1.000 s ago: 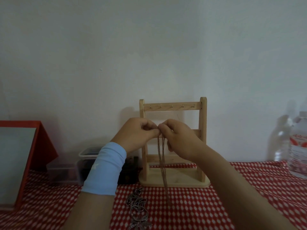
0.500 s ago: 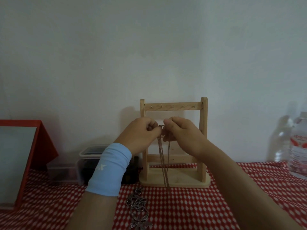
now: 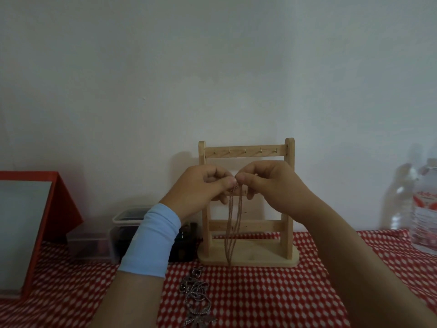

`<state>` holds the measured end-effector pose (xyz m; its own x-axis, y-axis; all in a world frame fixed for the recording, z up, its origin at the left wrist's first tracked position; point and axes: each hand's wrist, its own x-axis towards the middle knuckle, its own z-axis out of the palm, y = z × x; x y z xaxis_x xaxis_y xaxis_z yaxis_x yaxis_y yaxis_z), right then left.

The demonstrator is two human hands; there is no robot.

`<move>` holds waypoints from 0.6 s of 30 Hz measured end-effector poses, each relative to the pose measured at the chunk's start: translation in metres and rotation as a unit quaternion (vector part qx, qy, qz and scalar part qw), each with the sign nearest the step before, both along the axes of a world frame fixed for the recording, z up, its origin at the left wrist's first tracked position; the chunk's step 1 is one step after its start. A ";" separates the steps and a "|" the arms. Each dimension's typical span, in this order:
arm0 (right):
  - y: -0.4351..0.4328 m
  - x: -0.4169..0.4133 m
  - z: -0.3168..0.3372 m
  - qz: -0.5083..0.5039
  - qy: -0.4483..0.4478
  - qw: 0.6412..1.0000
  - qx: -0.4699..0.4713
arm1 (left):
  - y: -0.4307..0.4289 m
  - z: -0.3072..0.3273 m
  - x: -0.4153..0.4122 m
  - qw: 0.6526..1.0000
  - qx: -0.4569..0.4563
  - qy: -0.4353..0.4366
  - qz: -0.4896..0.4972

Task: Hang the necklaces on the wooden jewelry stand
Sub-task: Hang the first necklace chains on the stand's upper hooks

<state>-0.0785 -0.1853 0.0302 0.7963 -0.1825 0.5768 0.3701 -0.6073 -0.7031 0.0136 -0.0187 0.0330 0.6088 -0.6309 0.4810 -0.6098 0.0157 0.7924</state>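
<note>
A wooden jewelry stand (image 3: 246,151) stands against the wall, its top bar carrying several small metal hooks with nothing on them. In front of its middle rail, my left hand (image 3: 201,185) and my right hand (image 3: 272,185) meet fingertip to fingertip and pinch the top of a thin brownish chain necklace (image 3: 233,228). Its strands hang straight down to the stand's base. A second, silver chain necklace (image 3: 196,294) lies bunched on the red checked cloth in front of the stand, between my forearms.
A clear lidded plastic box (image 3: 123,233) and a dark object sit left of the stand. A red-framed panel (image 3: 35,223) leans at the far left. A clear water bottle (image 3: 423,209) stands at the right edge. The wall is close behind.
Both hands have risen a little with the brown necklace, so its lower end has lifted from the cloth to the stand's base. The hands stay pinched together.
</note>
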 end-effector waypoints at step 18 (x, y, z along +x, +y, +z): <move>0.007 0.012 -0.008 0.067 -0.045 0.995 0.050 | -0.004 0.001 -0.005 0.991 -0.026 0.129 0.031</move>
